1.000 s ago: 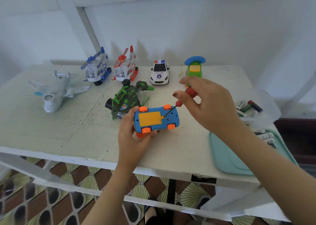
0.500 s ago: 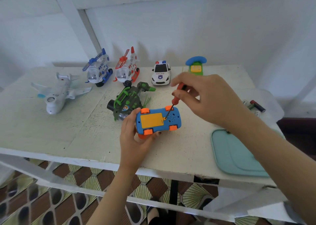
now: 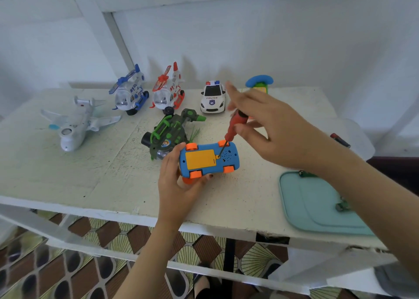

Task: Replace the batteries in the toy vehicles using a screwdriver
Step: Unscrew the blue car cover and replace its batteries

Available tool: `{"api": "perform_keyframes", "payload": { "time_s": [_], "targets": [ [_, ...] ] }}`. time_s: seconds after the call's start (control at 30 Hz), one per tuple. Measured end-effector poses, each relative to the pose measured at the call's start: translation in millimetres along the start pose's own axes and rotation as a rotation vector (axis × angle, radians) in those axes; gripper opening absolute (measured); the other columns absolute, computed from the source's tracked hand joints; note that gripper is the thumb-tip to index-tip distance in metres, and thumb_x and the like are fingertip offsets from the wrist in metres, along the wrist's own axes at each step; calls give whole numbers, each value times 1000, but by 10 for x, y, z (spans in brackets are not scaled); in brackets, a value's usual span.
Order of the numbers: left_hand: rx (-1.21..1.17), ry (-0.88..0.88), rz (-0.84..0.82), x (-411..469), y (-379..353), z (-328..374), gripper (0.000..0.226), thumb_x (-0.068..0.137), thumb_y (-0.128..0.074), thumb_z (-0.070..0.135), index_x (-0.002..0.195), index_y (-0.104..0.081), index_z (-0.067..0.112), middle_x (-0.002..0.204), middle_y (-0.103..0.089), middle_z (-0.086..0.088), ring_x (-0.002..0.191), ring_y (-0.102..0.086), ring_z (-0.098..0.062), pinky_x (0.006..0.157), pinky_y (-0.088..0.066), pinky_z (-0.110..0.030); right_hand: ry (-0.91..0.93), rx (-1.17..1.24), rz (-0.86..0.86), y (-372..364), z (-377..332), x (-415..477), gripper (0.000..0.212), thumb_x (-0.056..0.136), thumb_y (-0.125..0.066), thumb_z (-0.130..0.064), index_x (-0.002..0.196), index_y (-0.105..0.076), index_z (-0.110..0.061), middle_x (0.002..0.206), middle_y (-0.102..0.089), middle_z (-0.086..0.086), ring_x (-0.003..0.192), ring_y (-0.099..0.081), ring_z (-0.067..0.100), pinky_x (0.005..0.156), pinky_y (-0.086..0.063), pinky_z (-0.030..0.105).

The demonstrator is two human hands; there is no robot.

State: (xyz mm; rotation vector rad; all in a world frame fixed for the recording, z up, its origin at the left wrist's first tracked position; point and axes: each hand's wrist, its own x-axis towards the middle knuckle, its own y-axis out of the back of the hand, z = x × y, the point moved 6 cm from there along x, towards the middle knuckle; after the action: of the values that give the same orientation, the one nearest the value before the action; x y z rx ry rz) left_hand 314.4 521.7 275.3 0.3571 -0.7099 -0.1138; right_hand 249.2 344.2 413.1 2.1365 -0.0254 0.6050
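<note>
Change: the right grip (image 3: 278,135) has spread its fingers since half a second ago, with the forefinger lifted and blurred. More of the screwdriver (image 3: 234,126) handle now shows, and its tip has stayed at the same screw.
Right grip: thumb and a fingertip lightly pinch the red handle, the other fingers splayed.
Left grip (image 3: 179,185): cups the blue toy car (image 3: 208,160) from below and at its left end, holding it belly-up just above the worktop (image 3: 90,174).
Key relation: the screwdriver slants from its handle, up and away, down to the right edge of the yellow battery cover (image 3: 199,159). The car's long axis runs left to right, across the shaft. The right grip is nearer the screw.
Hidden: the screw head is too small to make out, so how loose it is cannot be told. The right forearm covers part of the teal tray (image 3: 317,208), and only bits of the batteries (image 3: 340,206) show.
</note>
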Motion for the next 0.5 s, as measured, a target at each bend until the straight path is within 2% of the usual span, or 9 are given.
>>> {"api": "perform_keyframes", "payload": {
  "time_s": [0.1, 0.17, 0.27, 0.33, 0.5],
  "targets": [
    [-5, 8, -4, -1, -5, 0, 69, 75, -72, 41, 136, -41, 27, 123, -46, 32, 115, -53, -15, 89, -52, -51, 64, 2, 1, 12, -28, 2, 51, 90, -48, -11, 141, -44, -13, 100, -65, 1, 90, -62, 9, 85, -50, 27],
    [-1, 11, -5, -4, -2, -15, 70, 75, -72, 40, 136, -41, 26, 124, -46, 31, 116, -53, -18, 89, -51, -52, 49, 6, 36, 63, -52, 12, 33, 88, -54, -11, 121, -61, -13, 92, -68, 0, 87, -64, 8, 81, -50, 29],
    [3, 15, -5, -12, -3, -32, 71, 75, -73, 40, 137, -41, 23, 124, -46, 29, 117, -52, -19, 89, -51, -52, -4, -33, 50, 93, -59, 56, 9, 89, -62, -11, 96, -65, -9, 81, -71, -3, 80, -63, -7, 75, -50, 20],
    [4, 13, -8, -11, -9, -29, 72, 75, -72, 41, 137, -41, 23, 124, -46, 32, 117, -52, -20, 90, -51, -54, -51, -79, 52, 102, -53, 86, 6, 88, -64, -15, 93, -65, -11, 76, -70, -6, 69, -59, -15, 71, -49, 14],
    [2, 11, -8, -12, -6, -16, 72, 75, -72, 41, 137, -41, 21, 123, -45, 34, 117, -52, -17, 90, -51, -53, -150, -224, 107, 134, -65, 81, 23, 89, -63, -33, 89, -62, -10, 61, -55, -13, 56, -50, 0, 54, -37, 17]
  ]
}}
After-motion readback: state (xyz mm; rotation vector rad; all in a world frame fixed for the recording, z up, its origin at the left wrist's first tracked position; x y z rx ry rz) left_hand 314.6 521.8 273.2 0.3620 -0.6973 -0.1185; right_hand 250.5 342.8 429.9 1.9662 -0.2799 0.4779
